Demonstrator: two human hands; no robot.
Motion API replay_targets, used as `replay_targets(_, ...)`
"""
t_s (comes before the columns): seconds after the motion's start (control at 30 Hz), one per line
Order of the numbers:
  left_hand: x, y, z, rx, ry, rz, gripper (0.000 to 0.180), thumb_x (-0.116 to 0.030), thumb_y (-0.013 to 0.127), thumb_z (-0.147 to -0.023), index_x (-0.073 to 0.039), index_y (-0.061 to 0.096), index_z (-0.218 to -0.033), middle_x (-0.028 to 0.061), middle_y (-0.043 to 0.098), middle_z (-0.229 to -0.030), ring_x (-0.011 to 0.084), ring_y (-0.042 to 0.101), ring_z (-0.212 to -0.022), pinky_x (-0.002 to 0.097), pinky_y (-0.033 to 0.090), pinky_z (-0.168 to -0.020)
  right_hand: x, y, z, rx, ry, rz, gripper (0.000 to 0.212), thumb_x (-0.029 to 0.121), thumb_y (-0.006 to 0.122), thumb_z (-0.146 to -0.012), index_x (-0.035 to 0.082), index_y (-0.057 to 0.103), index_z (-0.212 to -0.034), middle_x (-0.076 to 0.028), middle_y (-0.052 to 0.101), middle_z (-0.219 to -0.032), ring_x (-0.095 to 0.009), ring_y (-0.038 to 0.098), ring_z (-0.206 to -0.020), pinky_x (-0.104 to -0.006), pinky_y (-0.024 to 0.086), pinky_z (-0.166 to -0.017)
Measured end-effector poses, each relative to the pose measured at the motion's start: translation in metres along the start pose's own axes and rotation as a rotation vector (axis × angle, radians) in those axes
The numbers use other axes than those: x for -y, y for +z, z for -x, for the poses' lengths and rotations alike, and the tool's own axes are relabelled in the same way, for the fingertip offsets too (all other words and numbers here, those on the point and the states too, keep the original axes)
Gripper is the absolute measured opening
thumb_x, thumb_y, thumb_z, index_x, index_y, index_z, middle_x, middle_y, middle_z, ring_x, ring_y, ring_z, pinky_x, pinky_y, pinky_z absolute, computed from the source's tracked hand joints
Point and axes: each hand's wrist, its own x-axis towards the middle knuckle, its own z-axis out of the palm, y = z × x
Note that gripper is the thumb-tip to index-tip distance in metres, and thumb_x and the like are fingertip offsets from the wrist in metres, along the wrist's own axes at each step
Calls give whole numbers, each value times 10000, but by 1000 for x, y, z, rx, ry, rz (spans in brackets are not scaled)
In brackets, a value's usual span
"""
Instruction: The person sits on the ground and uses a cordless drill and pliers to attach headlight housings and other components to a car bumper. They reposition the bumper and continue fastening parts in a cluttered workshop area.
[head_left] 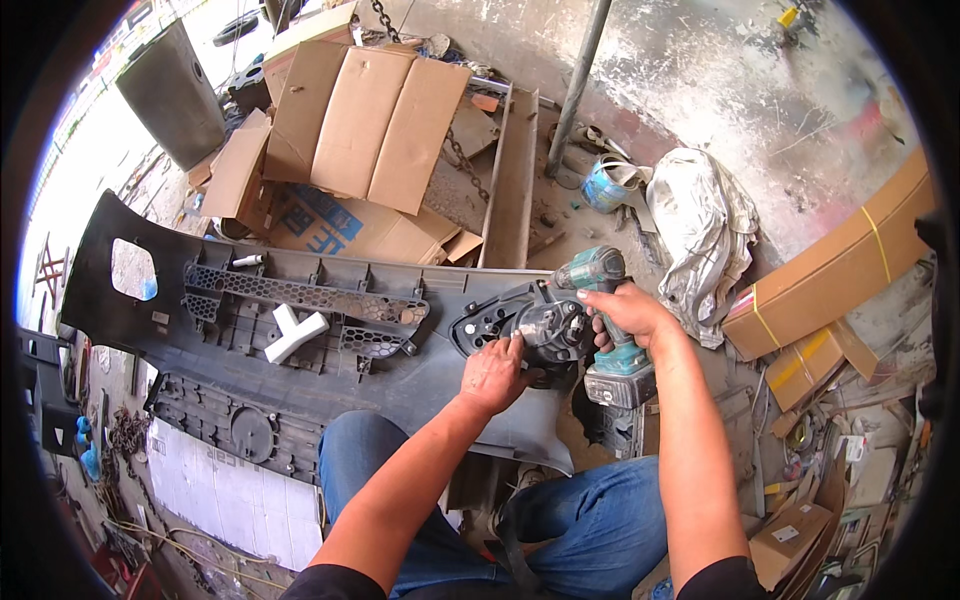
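A large dark grey car bumper (400, 375) lies across my knees with its ribbed side up. At its right end sits a round black fog lamp unit (550, 330) in a black bezel. My left hand (492, 375) grips the near left side of the lamp unit, its thumb partly hidden. In my right hand (632, 315) is a teal cordless drill (597, 265), held by its handle with the battery downward. The drill's nose points left over the lamp unit, and I cannot make out its tip. On the bumper rests a white T-shaped piece (297, 333).
Cardboard boxes (365, 125) pile up beyond the bumper, beside a metal channel (513, 170) and an upright pole (580, 90). A blue paint can (606, 185) and a crumpled white cloth (700, 230) lie farther right. Long strapped cartons (830, 265) stand at the right.
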Motion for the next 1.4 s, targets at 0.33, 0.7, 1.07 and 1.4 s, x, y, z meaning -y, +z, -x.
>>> replay_targets(0.33,2,3,0,-49,24,-34,696,-492,824,-862,-39,586,-1334,153,716,-1107,348,704,-1060,456,583,-876,3,4,4,-3,-18,75,382,415,737,-1010,38,670,-1000,-56,635,-772,-198,675,-593,-376,588,-511)
replay_targets(0.7,0,-12,-5,-56,63,-95,544,-523,788,-898,-55,646,-1137,142,720,-1042,352,713,-1022,470,583,-858,1,-1,6,2,-32,30,385,408,737,-1011,36,639,-989,-62,637,-764,-201,681,-596,-370,581,-506)
replay_targets(1.07,18,-54,-133,-59,-58,116,330,-312,727,-962,-117,783,-1222,218,772,-1116,413,733,-1059,476,572,-948,0,3,1,4,-29,-6,369,374,745,-1005,13,679,-1044,-86,654,-769,-223,681,-577,-387,591,-515)
replay_targets(1.4,23,-25,-168,89,21,109,258,-292,737,-929,-168,823,-1139,190,778,-1083,398,732,-1048,469,569,-944,-21,-3,11,2,-111,-86,370,390,767,-991,32,674,-1009,-76,641,-740,-206,664,-556,-371,568,-500)
